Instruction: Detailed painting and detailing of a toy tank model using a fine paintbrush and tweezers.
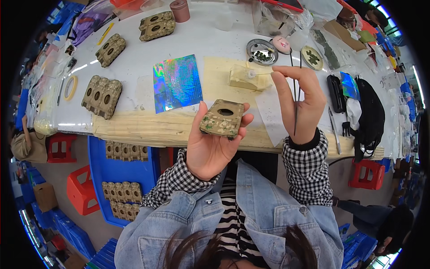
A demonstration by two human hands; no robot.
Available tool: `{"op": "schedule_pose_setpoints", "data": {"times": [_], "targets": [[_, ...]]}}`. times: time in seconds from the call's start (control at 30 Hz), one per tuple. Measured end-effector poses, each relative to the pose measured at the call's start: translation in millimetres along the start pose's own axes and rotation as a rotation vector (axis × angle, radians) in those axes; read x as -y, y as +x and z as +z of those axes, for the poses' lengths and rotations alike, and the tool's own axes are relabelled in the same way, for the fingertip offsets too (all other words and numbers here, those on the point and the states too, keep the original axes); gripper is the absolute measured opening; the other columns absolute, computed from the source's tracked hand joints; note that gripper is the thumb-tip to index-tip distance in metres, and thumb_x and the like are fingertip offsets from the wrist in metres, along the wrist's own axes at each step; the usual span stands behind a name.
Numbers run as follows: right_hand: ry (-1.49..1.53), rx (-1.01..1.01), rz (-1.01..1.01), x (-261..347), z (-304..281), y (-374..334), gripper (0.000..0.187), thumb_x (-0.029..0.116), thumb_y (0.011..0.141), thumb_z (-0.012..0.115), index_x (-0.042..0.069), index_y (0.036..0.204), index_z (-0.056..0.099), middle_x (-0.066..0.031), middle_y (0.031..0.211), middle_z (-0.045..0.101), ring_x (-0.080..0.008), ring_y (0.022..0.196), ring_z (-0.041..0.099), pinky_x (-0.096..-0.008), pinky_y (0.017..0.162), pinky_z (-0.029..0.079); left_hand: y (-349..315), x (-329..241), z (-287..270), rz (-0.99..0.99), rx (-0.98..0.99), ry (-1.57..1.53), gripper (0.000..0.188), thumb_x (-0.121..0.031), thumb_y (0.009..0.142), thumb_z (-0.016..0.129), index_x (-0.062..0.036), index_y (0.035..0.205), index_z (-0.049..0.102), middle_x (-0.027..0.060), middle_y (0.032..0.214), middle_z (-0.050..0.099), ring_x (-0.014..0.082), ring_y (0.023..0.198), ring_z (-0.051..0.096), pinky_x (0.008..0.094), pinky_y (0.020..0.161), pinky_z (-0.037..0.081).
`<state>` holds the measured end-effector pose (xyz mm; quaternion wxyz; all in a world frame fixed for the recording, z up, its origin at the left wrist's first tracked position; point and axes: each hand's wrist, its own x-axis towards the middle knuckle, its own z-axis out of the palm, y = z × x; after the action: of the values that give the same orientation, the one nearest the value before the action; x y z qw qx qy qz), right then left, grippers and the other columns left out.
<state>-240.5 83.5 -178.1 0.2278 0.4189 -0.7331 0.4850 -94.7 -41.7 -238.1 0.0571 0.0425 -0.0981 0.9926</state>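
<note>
My left hand point(208, 150) holds a camouflage-patterned model hull point(220, 120) in tan, brown and green, with a dark oval opening in its top. Fingers and thumb grip it by the sides, above the table's front edge. Further right, my right hand point(304, 101) has dark tweezers point(295, 96) tucked across it, tips pointing away from me. Its thumb and forefinger pinch a thin pin-like stick point(265, 73), which reaches toward a white blob point(251, 73) on a tape-covered block point(244, 80). Whether the stick touches the blob is hard to tell.
A shiny holographic sheet point(178, 84) lies left of the block. More hulls point(102, 96) stand at the left and in a blue tray point(101, 166) below the table. Small green parts sit in a round metal dish point(261, 43). A black pouch point(371, 114) lies at right.
</note>
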Motion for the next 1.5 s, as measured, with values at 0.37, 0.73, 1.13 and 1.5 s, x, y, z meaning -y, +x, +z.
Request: {"op": "schedule_pose_setpoints", "data": {"times": [0.37, 0.73, 1.13, 1.5], "targets": [[0.659, 0.311, 0.351, 40.3, -8.2, -21.1, 0.007, 0.005, 0.093, 0.056, -0.003, 0.095, 0.056, -0.0065, 0.085, 0.057, -0.0085, 0.068, 0.059, -0.0199, 0.061, 0.047, 0.5, 7.9, -2.5, -0.020, 0.065, -0.070, 0.071, -0.053, 0.098, 0.031, 0.0071, 0.136, 0.032, 0.0309, 0.128, 0.046, 0.0342, 0.108, 0.060, 0.0351, 0.093, 0.054], [0.623, 0.332, 0.366, 40.1, -9.7, -22.5, 0.005, 0.002, 0.090, 0.059, -0.002, 0.092, 0.057, -0.0065, 0.082, 0.056, -0.0102, 0.064, 0.061, -0.0205, 0.059, 0.046, 0.3, 9.6, -2.1, -0.038, 0.078, -0.084, 0.073, -0.055, 0.097, 0.031, 0.0065, 0.137, 0.033, 0.0294, 0.129, 0.046, 0.0338, 0.109, 0.059, 0.0354, 0.093, 0.054], [0.581, 0.315, 0.334, 39.2, -8.2, -22.5, 0.004, 0.002, 0.088, 0.062, -0.001, 0.089, 0.059, -0.0063, 0.081, 0.056, -0.0101, 0.063, 0.059, -0.0215, 0.059, 0.046, -0.7, 9.3, -2.1, -0.035, 0.069, -0.087, 0.072, -0.054, 0.098, 0.031, 0.0052, 0.137, 0.032, 0.0295, 0.129, 0.046, 0.0339, 0.108, 0.059, 0.0359, 0.094, 0.053], [0.724, 0.247, 0.510, 34.7, -9.6, -17.1, 0.012, 0.009, 0.097, 0.052, -0.002, 0.098, 0.052, -0.0063, 0.086, 0.061, -0.0105, 0.077, 0.060, -0.0224, 0.071, 0.049, -0.5, 7.3, -1.7, -0.040, 0.049, -0.071, 0.073, -0.053, 0.098, 0.031, 0.0060, 0.141, 0.024, 0.0299, 0.129, 0.046, 0.0342, 0.108, 0.060, 0.0356, 0.093, 0.054]]}}
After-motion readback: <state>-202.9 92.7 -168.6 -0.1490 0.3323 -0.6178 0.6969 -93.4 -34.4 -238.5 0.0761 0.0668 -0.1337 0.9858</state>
